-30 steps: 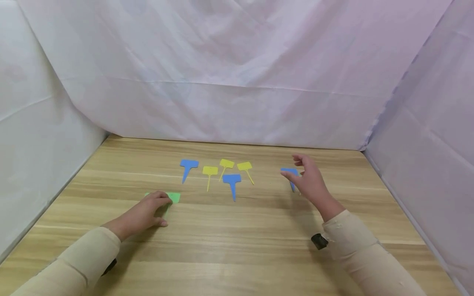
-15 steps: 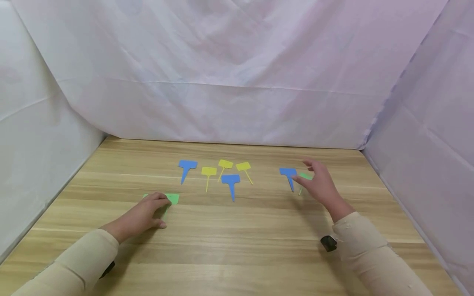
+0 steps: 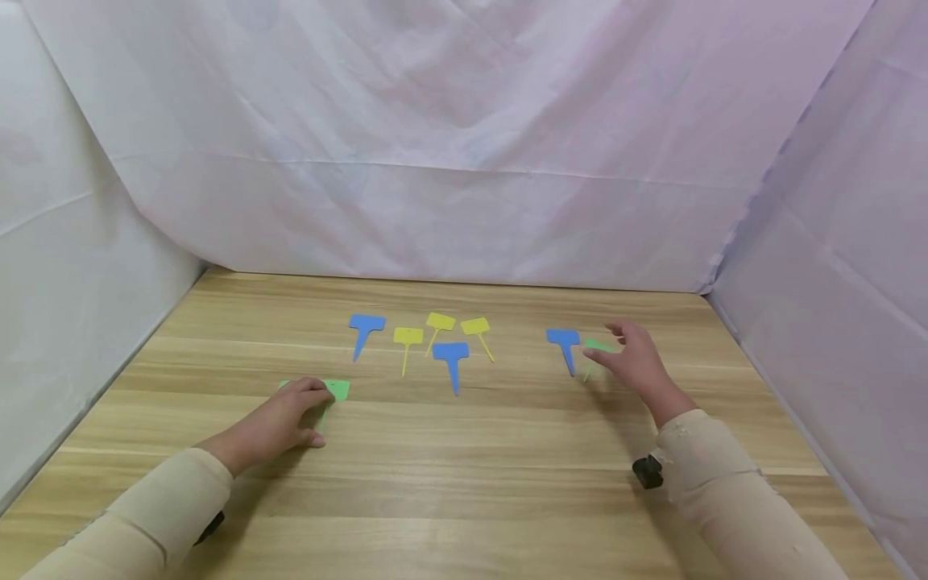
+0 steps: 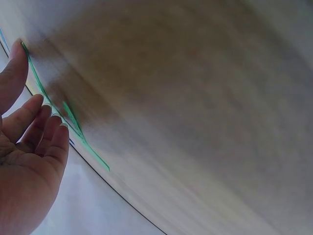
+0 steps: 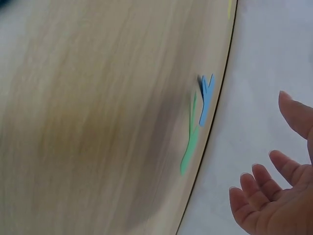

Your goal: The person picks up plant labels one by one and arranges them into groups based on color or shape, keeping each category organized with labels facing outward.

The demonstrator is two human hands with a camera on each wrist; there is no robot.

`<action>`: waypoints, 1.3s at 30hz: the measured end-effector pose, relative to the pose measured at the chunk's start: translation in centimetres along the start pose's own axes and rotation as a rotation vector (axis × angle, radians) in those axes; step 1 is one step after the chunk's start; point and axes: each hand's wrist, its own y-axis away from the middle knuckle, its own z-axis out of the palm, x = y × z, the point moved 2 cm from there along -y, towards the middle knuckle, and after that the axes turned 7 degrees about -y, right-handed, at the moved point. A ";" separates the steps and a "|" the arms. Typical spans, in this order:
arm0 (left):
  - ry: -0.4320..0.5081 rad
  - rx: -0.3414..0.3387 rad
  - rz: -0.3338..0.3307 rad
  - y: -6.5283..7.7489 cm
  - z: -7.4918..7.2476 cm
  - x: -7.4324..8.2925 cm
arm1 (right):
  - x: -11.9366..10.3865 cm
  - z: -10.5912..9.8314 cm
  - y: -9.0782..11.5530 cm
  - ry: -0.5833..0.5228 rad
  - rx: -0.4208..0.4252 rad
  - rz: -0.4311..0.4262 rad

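At nine o'clock on the table point(image 3: 464, 499), the left hand point(image 3: 293, 411) (fingers relaxed, gripping nothing) partly hides a green tag point(image 3: 338, 390), while the spread, empty right hand point(image 3: 635, 356) hovers near another green tag point(image 3: 596, 345) at two, the yellow tags point(image 3: 440, 321) grouped at twelve but green seemingly ungathered.

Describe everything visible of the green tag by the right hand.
The thin, plastic-looking green tag has a broad head and narrow stem pointing towards the person. It lies on the wood-grained table, right of a blue tag. The right hand partly hides it in the head view, yet its fingers look clear.
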 end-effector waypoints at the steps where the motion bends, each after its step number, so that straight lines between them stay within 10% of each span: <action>1: 0.000 -0.001 -0.001 0.0 0.0 0.0 | 0.1 0.0 -0.1 0.003 -0.002 0.006; 39: -0.003 0.003 -0.010 -0.2 0.5 -0.3 | 4.3 0.5 -1.8 0.077 -0.033 0.242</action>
